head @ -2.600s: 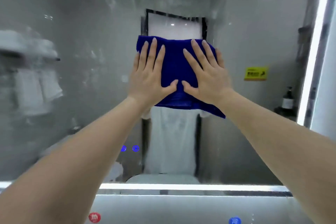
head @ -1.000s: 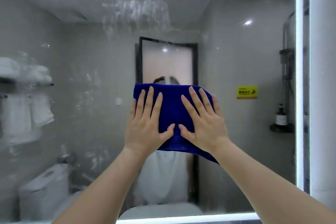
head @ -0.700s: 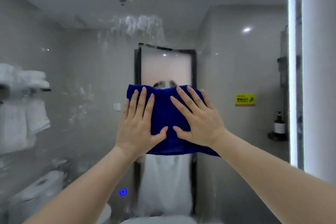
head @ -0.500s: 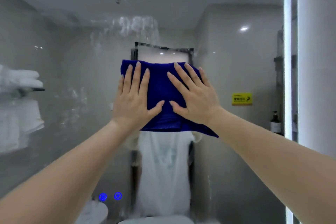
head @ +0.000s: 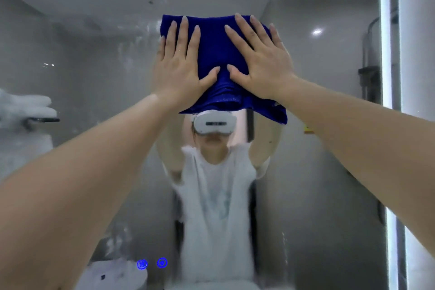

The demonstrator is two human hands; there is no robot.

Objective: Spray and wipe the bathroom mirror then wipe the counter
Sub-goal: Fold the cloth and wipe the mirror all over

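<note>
**Wiping pass, upper centre of the mirror (head: pixel 77 82).** The person is pressing a folded blue cloth (head: pixel 215 47) flat against the glass with both hands. The left hand (head: pixel 180 73) is lying open on the cloth's 9 o'clock side, fingers straight and pointing to 12 o'clock. The right hand (head: pixel 264 66) is lying open on the 3 o'clock side, fingers straight and fanning toward 11 o'clock. Neither hand is curling round the fabric. The palms are pinning it, not gripping it, and the two thumbs are nearly meeting over the cloth's middle. The cloth's top edge is running from 9 to 3 o'clock just past the fingertips. Its slack lower hem is hanging free below the right wrist, toward 5 o'clock.

**The relation governing the next stroke.** A hazy, streaked patch (head: pixel 127 54) is lying at 9 o'clock from the cloth, just beside the left hand. The left hand is therefore the nearer one and would be leading a sweep that way. At 3 o'clock the glass is looking clearer as far as the light strip (head: pixel 386 66). Toward 6 o'clock, further smears are showing low on the glass near two blue touch icons (head: pixel 151 263). Judging by this, the mirror stage is only partly done. The counter is not appearing in view, so its wipe is probably not yet begun.
</note>
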